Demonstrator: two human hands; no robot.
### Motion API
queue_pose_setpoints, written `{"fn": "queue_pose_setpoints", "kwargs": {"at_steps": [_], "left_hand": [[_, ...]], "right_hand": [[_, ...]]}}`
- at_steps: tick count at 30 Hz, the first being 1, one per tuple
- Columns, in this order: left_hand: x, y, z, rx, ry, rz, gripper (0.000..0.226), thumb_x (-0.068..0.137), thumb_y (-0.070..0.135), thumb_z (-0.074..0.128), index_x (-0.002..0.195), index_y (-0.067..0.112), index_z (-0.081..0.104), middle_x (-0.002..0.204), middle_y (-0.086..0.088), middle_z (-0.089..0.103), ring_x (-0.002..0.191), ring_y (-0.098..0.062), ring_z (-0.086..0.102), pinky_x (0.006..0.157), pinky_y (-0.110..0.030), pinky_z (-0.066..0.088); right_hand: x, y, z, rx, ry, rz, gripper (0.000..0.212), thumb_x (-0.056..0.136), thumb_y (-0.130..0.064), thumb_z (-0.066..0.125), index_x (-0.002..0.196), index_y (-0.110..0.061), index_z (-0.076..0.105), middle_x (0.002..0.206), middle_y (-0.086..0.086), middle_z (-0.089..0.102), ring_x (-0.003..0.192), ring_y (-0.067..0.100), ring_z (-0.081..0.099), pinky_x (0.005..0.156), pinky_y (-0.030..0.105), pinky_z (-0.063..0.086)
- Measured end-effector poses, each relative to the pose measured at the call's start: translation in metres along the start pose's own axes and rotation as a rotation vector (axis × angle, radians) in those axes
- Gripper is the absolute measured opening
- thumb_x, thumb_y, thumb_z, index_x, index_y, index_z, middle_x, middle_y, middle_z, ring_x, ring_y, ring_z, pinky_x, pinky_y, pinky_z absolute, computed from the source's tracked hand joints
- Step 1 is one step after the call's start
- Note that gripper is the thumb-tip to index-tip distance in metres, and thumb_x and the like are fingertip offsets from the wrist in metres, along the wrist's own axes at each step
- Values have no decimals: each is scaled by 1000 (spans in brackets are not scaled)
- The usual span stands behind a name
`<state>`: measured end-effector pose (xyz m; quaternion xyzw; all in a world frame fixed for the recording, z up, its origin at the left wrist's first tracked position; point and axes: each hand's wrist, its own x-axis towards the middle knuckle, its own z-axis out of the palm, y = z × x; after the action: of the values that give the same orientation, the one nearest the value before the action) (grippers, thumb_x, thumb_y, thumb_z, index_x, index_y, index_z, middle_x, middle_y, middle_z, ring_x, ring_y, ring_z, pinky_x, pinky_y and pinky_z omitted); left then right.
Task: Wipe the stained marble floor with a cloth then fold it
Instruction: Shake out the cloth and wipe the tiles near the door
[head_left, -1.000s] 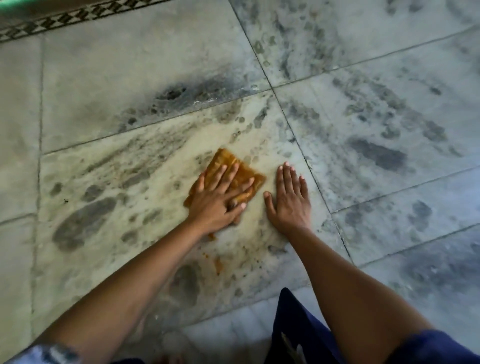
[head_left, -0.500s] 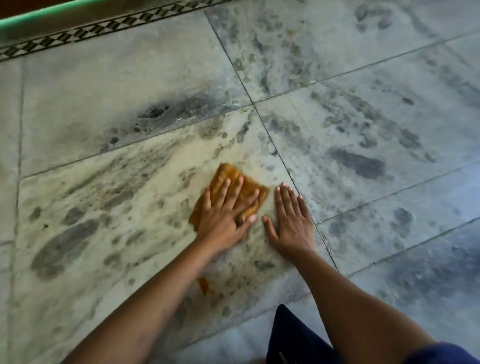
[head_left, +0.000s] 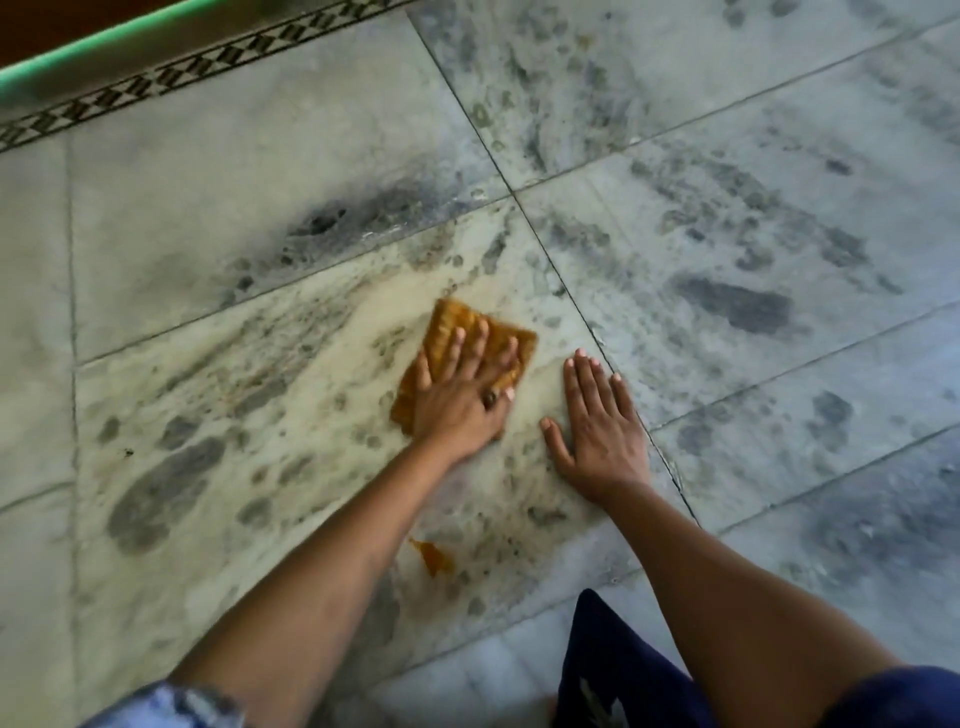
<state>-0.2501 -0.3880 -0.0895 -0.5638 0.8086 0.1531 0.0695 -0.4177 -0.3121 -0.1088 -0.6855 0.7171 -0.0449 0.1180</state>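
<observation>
An orange-brown cloth (head_left: 457, 325), folded into a small rectangle, lies flat on the marble floor (head_left: 249, 395). My left hand (head_left: 462, 395) presses down on it with fingers spread, covering its near half. A ring shows on one finger. My right hand (head_left: 597, 421) rests flat on the floor just right of the cloth, palm down, fingers together, holding nothing. A small orange stain (head_left: 434, 556) sits on the tile beside my left forearm. A pale yellowish smear surrounds the cloth.
Grey-veined marble tiles with dark blotches spread all around, split by thin grout lines. A black-and-white patterned border (head_left: 171, 78) and a green edge (head_left: 78, 57) run along the top left. My knee in dark blue fabric (head_left: 613, 670) is at the bottom.
My left hand has slid the cloth slightly away from me and to the left, widening the gap to my right hand. The right hand stays planted on the floor.
</observation>
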Motion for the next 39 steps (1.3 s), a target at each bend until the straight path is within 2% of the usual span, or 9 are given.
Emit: {"fn": "queue_pose_setpoints", "kwargs": {"at_steps": [4,7,11,16,21,24,29,36,39], "left_hand": [[-61,-49,2,9,-65,185,52,89,62,14,131,65,-15,149,26,-24,142,-7,-17,113,-47,-8],[-36,-90,-17,48,-87,43,50,96,53,27,136,60,-3,152,21,-16,145,-11,-7,114,-51,0],[25,-65,-44,-135,-118,-175,48,97,53,27,143,49,18,158,15,3,146,-15,0,114,-53,9],[-31,-28,-19,-130,-133,25,45,95,55,30,139,52,26,156,21,6,145,-11,-1,115,-52,3],[-136,-89,-5,49,-23,185,55,85,64,23,138,51,32,155,17,16,144,-14,14,110,-51,13],[-117,-118,-6,156,16,1,62,83,67,27,142,48,26,158,8,15,146,-22,9,111,-57,7],[-46,-83,2,57,64,-172,68,85,66,31,144,50,2,159,10,-2,145,-27,-7,109,-62,4],[-150,-71,38,125,148,103,60,89,59,28,145,43,12,158,0,10,145,-29,7,109,-63,14],[-139,-114,26,130,114,16,58,89,59,22,144,47,8,158,4,9,145,-26,5,112,-61,11]], "right_hand": [[0,1,2,-8,8,5,77,87,-56,9,149,-11,1,158,6,-1,143,13,-11,116,30,-12],[1,1,5,-2,15,2,77,87,-56,7,149,-11,1,158,6,0,141,11,-13,116,29,-13],[0,1,0,-5,12,-18,73,90,-52,12,149,-11,2,158,7,0,140,10,-13,114,26,-17],[-6,-20,3,62,-16,-95,71,91,-48,18,149,-11,3,159,6,0,142,10,-11,114,25,-15],[-6,-48,11,64,-51,-131,71,90,-49,13,150,-13,-2,159,5,-6,145,13,-10,115,27,-14],[-9,-57,17,32,-49,-119,71,90,-48,14,150,-13,-2,159,6,-5,146,16,-6,117,31,-10],[-7,-58,17,-2,-56,-102,71,91,-47,19,150,-12,2,159,6,0,146,17,-1,118,32,-5],[-7,-60,14,-2,-81,-86,73,89,-48,19,150,-13,1,159,6,0,146,18,-2,118,33,-5],[-7,-58,18,1,-62,-89,72,89,-48,18,150,-13,0,159,6,0,146,18,-2,117,30,-8]]}}
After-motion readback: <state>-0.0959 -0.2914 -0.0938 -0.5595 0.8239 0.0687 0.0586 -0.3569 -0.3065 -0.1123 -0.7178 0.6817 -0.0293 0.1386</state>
